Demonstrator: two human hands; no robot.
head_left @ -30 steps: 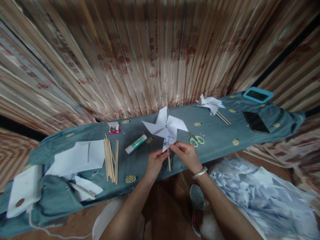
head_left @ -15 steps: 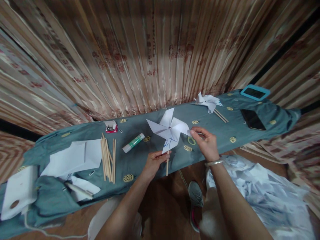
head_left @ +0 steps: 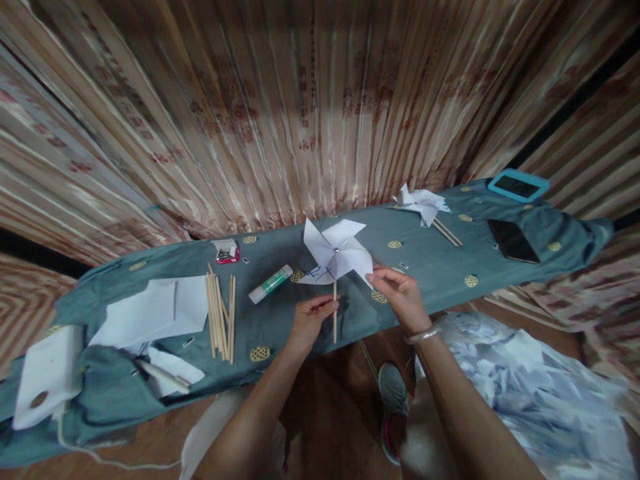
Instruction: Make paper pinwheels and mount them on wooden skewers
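Note:
A white paper pinwheel (head_left: 345,257) with blue writing on one blade and a pin at its centre is held up over the table's front half. My left hand (head_left: 313,320) is closed around its wooden stick (head_left: 335,323), just below the blades. At the right, my right hand (head_left: 400,293) pinches the tip of the lower right blade between thumb and fingers. A silver bangle circles that wrist. Left of the pinwheel lies a green and white glue stick (head_left: 271,285). Beyond it sits a small red box of pins (head_left: 227,253).
Several wooden sticks (head_left: 220,320) and white paper sheets (head_left: 140,310) lie at the left, near a white device (head_left: 50,377) with a cord. Finished pinwheels (head_left: 425,203), a black phone (head_left: 513,241) and a blue-framed device (head_left: 519,185) are at the right. Below stands a bag of paper scraps (head_left: 530,393).
The pinwheel's blades have turned clockwise, and the lettered blade has swung from the bottom to the left. My right hand has moved slightly down and left with a blade tip.

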